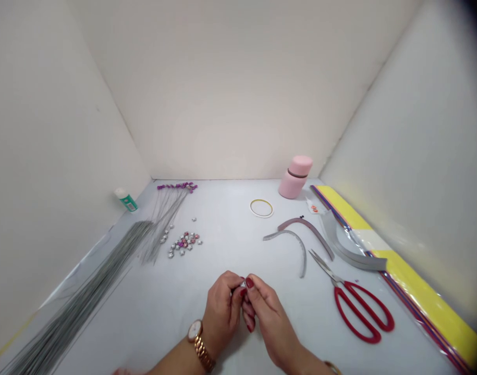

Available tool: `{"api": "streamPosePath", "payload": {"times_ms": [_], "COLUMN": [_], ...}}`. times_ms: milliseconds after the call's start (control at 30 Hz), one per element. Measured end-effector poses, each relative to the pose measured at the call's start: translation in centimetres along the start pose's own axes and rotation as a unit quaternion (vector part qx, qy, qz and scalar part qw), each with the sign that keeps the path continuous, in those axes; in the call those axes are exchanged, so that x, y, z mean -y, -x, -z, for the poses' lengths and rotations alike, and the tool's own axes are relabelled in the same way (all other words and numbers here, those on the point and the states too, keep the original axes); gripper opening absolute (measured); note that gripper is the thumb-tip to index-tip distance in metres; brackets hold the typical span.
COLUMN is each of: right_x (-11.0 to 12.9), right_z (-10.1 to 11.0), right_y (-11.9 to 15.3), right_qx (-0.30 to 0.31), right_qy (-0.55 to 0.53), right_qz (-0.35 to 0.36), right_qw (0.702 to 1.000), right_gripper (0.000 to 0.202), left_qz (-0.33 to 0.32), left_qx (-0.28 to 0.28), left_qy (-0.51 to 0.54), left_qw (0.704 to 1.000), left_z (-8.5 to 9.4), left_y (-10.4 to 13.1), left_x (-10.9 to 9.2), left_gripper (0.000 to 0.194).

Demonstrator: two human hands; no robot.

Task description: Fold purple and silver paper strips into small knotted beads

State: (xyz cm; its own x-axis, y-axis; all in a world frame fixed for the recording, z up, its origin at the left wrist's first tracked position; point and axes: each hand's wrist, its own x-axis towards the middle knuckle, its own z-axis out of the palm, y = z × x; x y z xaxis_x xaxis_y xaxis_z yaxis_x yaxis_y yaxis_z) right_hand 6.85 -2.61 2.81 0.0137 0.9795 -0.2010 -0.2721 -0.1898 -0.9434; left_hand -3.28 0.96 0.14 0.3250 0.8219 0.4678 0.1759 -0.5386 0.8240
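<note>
At the front middle of the table, my left hand and my right hand meet with fingertips pinched together. Between them shows a small silver paper star, mostly hidden by the thumbs and fingers. Both hands are closed on it. Left of them lies a loose pile of small folded paper stars, silver, pink and purple. Strips of silver paper and dusky pink paper curve on the table to the right. Red-handled scissors lie beyond my right hand, blades partly apart.
A bundle of thin grey wires runs along the left, with purple-tipped stems behind. A glue stick leans by the left wall. A tape ring, pink flask, wide grey strips and yellow packets lie right.
</note>
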Motion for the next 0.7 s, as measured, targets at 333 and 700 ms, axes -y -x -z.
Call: {"api": "streamPosePath", "payload": {"times_ms": [333, 700], "right_x": [0.1, 1.1], "right_z": [0.1, 0.8], "right_y": [-0.2, -0.4], "right_qx": [-0.013, 0.022], "right_qy": [-0.017, -0.001], "right_qz": [-0.024, -0.030], "right_qw": [0.999, 0.999], "right_gripper": [0.032, 0.034], "left_qz": [-0.012, -0.080], "left_qx": [0.031, 0.093], "left_qy": [-0.077, -0.140], "left_qw": [0.996, 0.983], "left_z": [0.1, 0.8], "left_y": [-0.6, -1.3], "left_x": [-0.1, 0.7], "left_gripper": [0.016, 0.019]}}
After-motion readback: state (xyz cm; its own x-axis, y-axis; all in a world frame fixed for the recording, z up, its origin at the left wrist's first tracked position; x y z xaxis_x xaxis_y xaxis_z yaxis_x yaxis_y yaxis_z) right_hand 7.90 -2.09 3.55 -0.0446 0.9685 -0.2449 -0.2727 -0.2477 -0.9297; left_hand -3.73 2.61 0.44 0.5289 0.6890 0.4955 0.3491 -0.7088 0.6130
